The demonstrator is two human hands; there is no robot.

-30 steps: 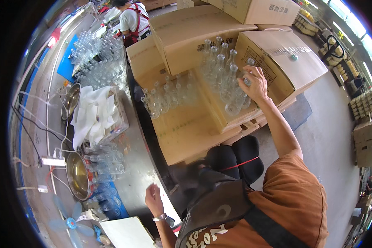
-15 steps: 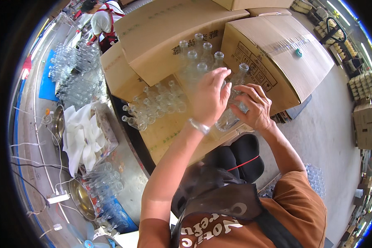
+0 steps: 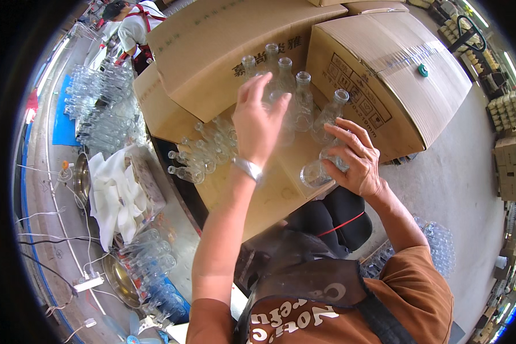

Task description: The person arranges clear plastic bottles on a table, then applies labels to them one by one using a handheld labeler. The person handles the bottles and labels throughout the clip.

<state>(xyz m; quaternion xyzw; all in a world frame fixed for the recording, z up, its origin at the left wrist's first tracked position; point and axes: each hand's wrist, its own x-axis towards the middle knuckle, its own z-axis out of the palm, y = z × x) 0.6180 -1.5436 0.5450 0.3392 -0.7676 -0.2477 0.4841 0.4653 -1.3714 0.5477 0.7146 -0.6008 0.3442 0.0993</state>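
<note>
My left hand, smeared by motion, is open over the carton, with thumb and fingers apart. It is in front of a group of upright clear glass bottles and hides some of them. My right hand is closed around a tilted glass bottle, whose round base points toward the lower left. Another bottle leans just beyond the right fingers. Left of my left wrist, several smaller glass bottles lie in rows on the cardboard.
A big carton stands behind the bottles, and a taped carton is at the right. White cloth hangs over a box on the left, beside more glassware. A co-worker bends at the far left.
My left hand has moved left, away from my right hand. My right hand stays by the tilted bottle, whose base now shows more plainly. The view has shifted slightly.
</note>
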